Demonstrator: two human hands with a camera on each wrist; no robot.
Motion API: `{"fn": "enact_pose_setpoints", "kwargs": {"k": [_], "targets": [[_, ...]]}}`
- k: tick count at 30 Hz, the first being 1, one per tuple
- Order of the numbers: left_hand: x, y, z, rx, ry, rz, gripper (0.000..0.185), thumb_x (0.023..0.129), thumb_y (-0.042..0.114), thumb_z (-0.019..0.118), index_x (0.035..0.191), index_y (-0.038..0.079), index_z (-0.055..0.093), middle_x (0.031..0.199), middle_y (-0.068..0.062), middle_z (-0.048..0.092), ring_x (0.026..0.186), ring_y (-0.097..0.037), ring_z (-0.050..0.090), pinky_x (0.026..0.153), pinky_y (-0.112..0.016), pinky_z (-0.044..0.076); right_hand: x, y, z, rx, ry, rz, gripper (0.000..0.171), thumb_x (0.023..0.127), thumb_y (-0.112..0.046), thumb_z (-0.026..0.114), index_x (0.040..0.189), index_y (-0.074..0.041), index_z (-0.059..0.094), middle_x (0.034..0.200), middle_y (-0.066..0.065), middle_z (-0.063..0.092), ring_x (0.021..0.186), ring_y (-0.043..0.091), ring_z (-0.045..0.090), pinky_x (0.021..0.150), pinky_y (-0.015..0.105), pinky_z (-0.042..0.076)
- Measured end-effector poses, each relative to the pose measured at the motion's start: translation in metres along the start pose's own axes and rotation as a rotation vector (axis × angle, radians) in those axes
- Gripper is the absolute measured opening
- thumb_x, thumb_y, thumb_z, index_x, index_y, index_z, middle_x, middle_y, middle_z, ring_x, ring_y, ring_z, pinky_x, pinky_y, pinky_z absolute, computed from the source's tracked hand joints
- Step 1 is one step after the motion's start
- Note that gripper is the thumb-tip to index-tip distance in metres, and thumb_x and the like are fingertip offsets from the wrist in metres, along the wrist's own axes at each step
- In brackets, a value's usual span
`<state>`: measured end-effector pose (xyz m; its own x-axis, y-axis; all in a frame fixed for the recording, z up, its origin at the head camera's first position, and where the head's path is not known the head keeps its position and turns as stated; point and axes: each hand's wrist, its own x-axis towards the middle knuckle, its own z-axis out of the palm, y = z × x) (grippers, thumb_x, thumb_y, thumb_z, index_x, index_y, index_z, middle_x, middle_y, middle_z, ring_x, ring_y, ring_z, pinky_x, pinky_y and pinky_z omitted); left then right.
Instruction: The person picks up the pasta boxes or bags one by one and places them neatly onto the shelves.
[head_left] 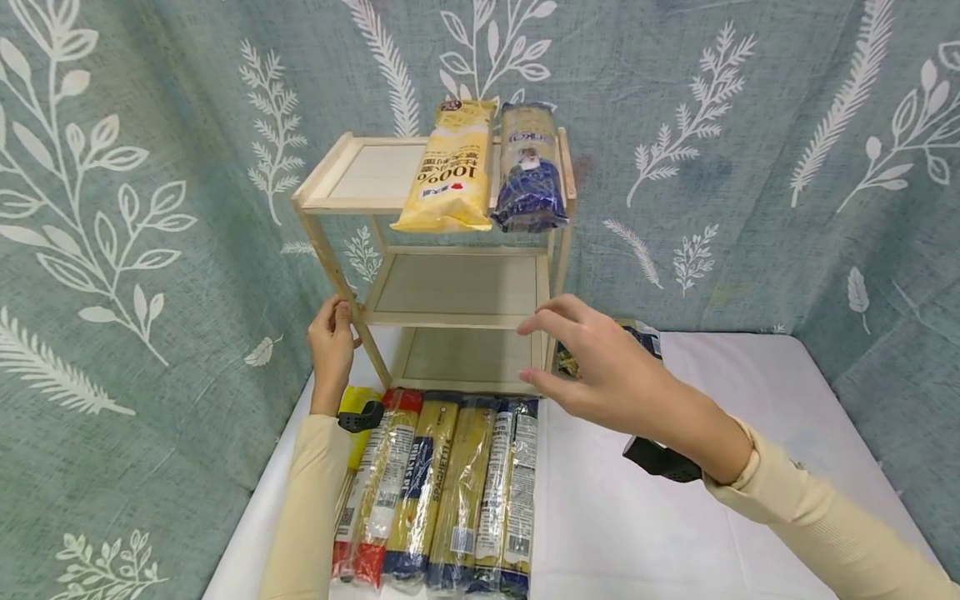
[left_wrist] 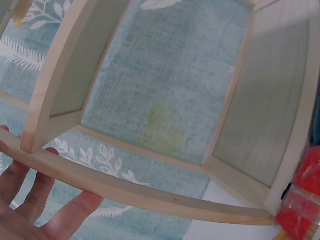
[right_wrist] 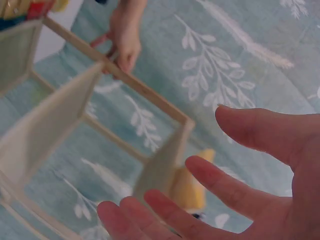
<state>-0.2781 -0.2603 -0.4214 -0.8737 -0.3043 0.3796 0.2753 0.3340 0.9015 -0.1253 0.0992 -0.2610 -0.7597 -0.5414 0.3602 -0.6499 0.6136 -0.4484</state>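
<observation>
A three-tier wooden shelf [head_left: 442, 321] stands at the back of the table. My left hand [head_left: 332, 342] grips its front left post, just beside the middle tier; in the left wrist view, fingers [left_wrist: 75, 212] lie against the post [left_wrist: 150, 197]. My right hand [head_left: 600, 367] hovers in front of the shelf's right side, thumb and fingers spread with nothing between them. On the top tier, a yellow pasta packet [head_left: 450, 171] and a blue pasta packet [head_left: 529, 171] lie side by side, their near ends over the front edge. The two lower tiers hold nothing.
Several long spaghetti packets [head_left: 442, 492] lie in a row on the white tablecloth [head_left: 637, 533] before the shelf. Another dark packet [head_left: 637, 337] is partly hidden behind my right hand. Leaf-patterned curtains [head_left: 712, 167] surround the table at the back and sides.
</observation>
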Motion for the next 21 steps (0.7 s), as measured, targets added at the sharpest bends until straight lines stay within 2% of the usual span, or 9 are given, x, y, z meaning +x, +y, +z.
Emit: {"fn": "enact_pose_setpoints", "kwargs": {"k": [2, 5, 9, 14, 17, 21], "targets": [[-0.004, 0.01, -0.001, 0.003, 0.001, 0.0, 0.038, 0.101, 0.027, 0.042, 0.124, 0.0, 0.056, 0.111, -0.02, 0.06, 0.101, -0.026, 0.056, 0.064, -0.036, 0.057, -0.004, 0.003, 0.007, 0.002, -0.028, 0.02, 0.033, 0.088, -0.025, 0.069, 0.117, -0.014, 0.06, 0.125, 0.006, 0.052, 0.085, 0.015, 0.056, 0.067, 0.032, 0.045], [-0.002, 0.008, -0.001, 0.006, 0.01, 0.003, 0.038, 0.101, 0.028, 0.041, 0.122, 0.0, 0.057, 0.109, -0.02, 0.061, 0.098, -0.022, 0.057, 0.062, -0.031, 0.057, -0.01, 0.008, 0.019, 0.004, -0.066, 0.051, 0.033, 0.088, -0.027, 0.069, 0.117, -0.016, 0.06, 0.123, 0.005, 0.053, 0.087, 0.016, 0.058, 0.069, 0.033, 0.047], [0.005, -0.008, 0.0, 0.002, 0.025, 0.016, 0.042, 0.099, 0.037, 0.042, 0.123, 0.006, 0.059, 0.109, -0.015, 0.063, 0.095, -0.016, 0.058, 0.062, -0.036, 0.057, -0.017, 0.015, 0.032, 0.022, -0.119, 0.109, 0.033, 0.088, -0.029, 0.069, 0.117, -0.017, 0.06, 0.12, 0.003, 0.053, 0.096, 0.02, 0.058, 0.075, 0.037, 0.049], [0.005, -0.008, 0.001, 0.0, 0.021, 0.024, 0.041, 0.1, 0.035, 0.042, 0.125, 0.008, 0.059, 0.11, -0.016, 0.063, 0.098, -0.02, 0.058, 0.062, -0.038, 0.057, -0.025, 0.023, 0.048, 0.041, -0.162, 0.16, 0.034, 0.088, -0.029, 0.069, 0.118, -0.016, 0.06, 0.121, 0.005, 0.055, 0.101, 0.023, 0.058, 0.078, 0.04, 0.05], [0.002, -0.003, 0.0, -0.008, 0.01, 0.027, 0.039, 0.101, 0.031, 0.042, 0.125, 0.004, 0.058, 0.111, -0.019, 0.062, 0.1, -0.024, 0.058, 0.065, -0.045, 0.056, -0.03, 0.026, 0.056, 0.047, -0.183, 0.187, 0.034, 0.088, -0.029, 0.068, 0.118, -0.017, 0.06, 0.124, 0.005, 0.054, 0.1, 0.023, 0.059, 0.075, 0.039, 0.05], [-0.006, 0.015, 0.001, -0.001, -0.005, 0.032, 0.039, 0.102, 0.026, 0.041, 0.125, -0.001, 0.056, 0.111, -0.023, 0.062, 0.101, -0.027, 0.058, 0.07, -0.053, 0.053, -0.037, 0.029, 0.068, 0.05, -0.195, 0.215, 0.034, 0.087, -0.029, 0.069, 0.118, -0.017, 0.06, 0.122, 0.005, 0.053, 0.097, 0.022, 0.059, 0.071, 0.037, 0.05]]}}
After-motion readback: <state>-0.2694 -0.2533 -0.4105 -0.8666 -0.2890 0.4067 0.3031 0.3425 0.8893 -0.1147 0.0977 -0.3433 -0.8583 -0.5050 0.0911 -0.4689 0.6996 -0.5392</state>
